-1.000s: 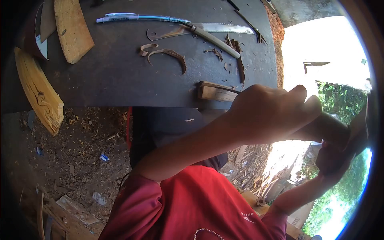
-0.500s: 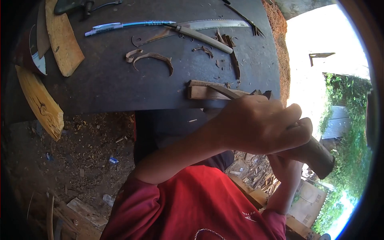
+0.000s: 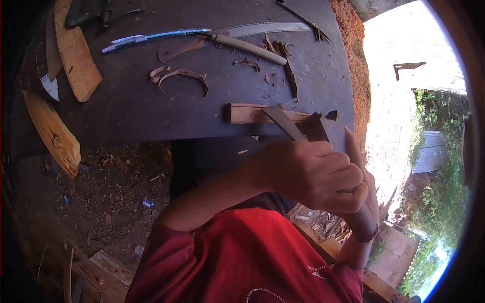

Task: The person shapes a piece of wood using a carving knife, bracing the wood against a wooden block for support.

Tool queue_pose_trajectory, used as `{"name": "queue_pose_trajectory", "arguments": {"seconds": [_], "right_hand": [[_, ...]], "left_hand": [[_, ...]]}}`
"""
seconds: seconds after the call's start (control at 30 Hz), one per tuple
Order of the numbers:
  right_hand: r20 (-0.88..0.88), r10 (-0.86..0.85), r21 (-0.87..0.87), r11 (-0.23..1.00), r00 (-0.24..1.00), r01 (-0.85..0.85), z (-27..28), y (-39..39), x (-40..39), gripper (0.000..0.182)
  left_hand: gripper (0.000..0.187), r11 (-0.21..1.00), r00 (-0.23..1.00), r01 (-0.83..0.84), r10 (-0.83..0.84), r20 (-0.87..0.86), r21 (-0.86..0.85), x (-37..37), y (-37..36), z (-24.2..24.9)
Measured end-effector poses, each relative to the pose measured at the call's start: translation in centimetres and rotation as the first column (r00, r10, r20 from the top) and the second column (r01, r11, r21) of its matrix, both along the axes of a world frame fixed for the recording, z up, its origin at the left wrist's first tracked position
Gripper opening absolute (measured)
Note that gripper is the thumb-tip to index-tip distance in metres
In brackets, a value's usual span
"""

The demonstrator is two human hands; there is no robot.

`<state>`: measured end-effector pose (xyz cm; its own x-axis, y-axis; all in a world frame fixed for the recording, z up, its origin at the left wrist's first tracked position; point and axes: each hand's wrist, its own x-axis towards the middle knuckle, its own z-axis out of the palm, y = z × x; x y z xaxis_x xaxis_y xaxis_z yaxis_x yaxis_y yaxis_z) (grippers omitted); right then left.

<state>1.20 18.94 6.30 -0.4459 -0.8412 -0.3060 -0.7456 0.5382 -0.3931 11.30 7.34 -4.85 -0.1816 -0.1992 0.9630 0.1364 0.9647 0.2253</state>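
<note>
My left hand (image 3: 321, 177) is closed around a tool with a thick wooden handle (image 3: 361, 224). Its flat dark blade (image 3: 285, 123) slants up and left onto a narrow wooden piece (image 3: 245, 113) at the table's near edge. Beside the blade, a dark angular block (image 3: 318, 129) overlaps the wooden piece's right end. Mostly behind the left hand is my right hand (image 3: 371, 189), with one finger stretched up along the right side of the block. Its other fingers are hidden, so I cannot tell what they hold.
On the dark table (image 3: 121, 113) lie a pen (image 3: 151, 37), a saw blade (image 3: 273, 29), a slim wooden-handled tool (image 3: 250, 48) and curled shavings (image 3: 189, 73). Wood slabs (image 3: 78, 60) are at the left. Wood chips (image 3: 126, 171) litter the ground below.
My left hand has shifted left and slightly down, its tool handle now steeper. The blade lies more fully in view. A finger of my right hand has come up beside the block.
</note>
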Motion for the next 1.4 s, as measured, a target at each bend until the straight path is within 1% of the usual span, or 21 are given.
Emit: {"name": "queue_pose_trajectory", "arguments": {"seconds": [0.07,0.2,0.3,0.37,0.43,0.47,0.53,0.63,0.73,0.83,0.93,1.03,1.13,1.2,1.4], "right_hand": [[-0.017,0.024,0.012,1.0,1.0,-0.023,-0.1,0.5,-0.5,0.07],[-0.066,0.1,0.09,0.991,0.993,-0.094,0.0,2.3,-2.8,0.059],[-0.092,0.179,0.165,0.973,0.979,-0.163,-0.2,3.9,-3.7,0.051],[-0.1,0.166,0.149,0.977,0.981,-0.15,-0.4,4.4,-3.3,0.046],[-0.137,0.133,0.089,0.989,0.982,-0.122,-0.7,4.2,-2.6,0.039],[-0.095,0.095,0.105,0.991,0.991,-0.085,-0.4,3.6,-2.3,0.039],[-0.02,-0.008,0.109,0.994,1.0,0.01,0.2,2.0,-1.4,0.034],[-0.017,0.013,0.089,0.996,1.0,-0.012,0.0,1.7,-1.5,0.032],[0.028,-0.069,0.147,0.987,0.997,0.064,0.4,1.2,-1.2,0.031],[-0.018,0.025,0.064,0.998,1.0,-0.023,-0.1,1.8,-1.4,0.031],[-0.025,0.012,0.038,0.999,1.0,-0.011,-0.4,2.2,-1.5,0.03],[-0.017,-0.002,0.076,0.997,1.0,0.003,-0.3,2.0,-1.6,0.03],[-0.011,-0.023,0.065,0.998,1.0,0.023,-0.3,1.7,-1.4,0.028],[-0.014,0.0,0.071,0.997,1.0,0.001,-0.6,2.2,-1.9,0.027],[0.039,-0.093,0.093,0.992,0.995,0.089,-0.2,1.8,-1.3,0.028]], "left_hand": [[0.019,0.998,0.998,0.054,-0.053,-0.032,0.019,-0.1,0.4,1.4],[0.024,0.974,0.994,0.059,-0.037,-0.103,0.217,-1.1,1.2,3.8],[0.037,0.948,0.995,0.062,-0.034,-0.096,0.313,-1.7,0.4,4.3],[0.041,0.929,0.994,0.087,-0.056,-0.096,0.358,-2.0,-0.3,4.5],[0.044,0.906,0.99,0.122,-0.084,-0.111,0.406,-2.2,-1.0,4.7],[0.045,0.897,0.989,0.127,-0.08,-0.127,0.423,-2.6,-1.1,4.7],[0.049,0.888,0.992,0.105,-0.063,-0.107,0.448,-2.9,-1.4,4.7],[0.053,0.87,0.994,0.1,-0.062,-0.095,0.482,-3.1,-1.8,4.8],[0.055,0.867,0.995,0.075,-0.034,-0.092,0.493,-3.3,-1.7,4.8],[0.056,0.859,0.994,0.067,-0.015,-0.106,0.507,-3.4,-1.6,4.9],[0.056,0.854,0.992,0.068,-0.003,-0.124,0.516,-3.5,-1.6,4.9],[0.058,0.845,0.992,0.072,-0.004,-0.129,0.53,-3.3,-1.8,5.0],[0.061,0.839,0.992,0.077,-0.011,-0.126,0.539,-2.9,-2.1,5.0],[0.063,0.841,0.993,0.076,-0.018,-0.113,0.535,-2.9,-2.2,4.9],[0.059,0.824,0.988,0.103,-0.021,-0.152,0.558,-2.8,-2.2,5.1]]}}
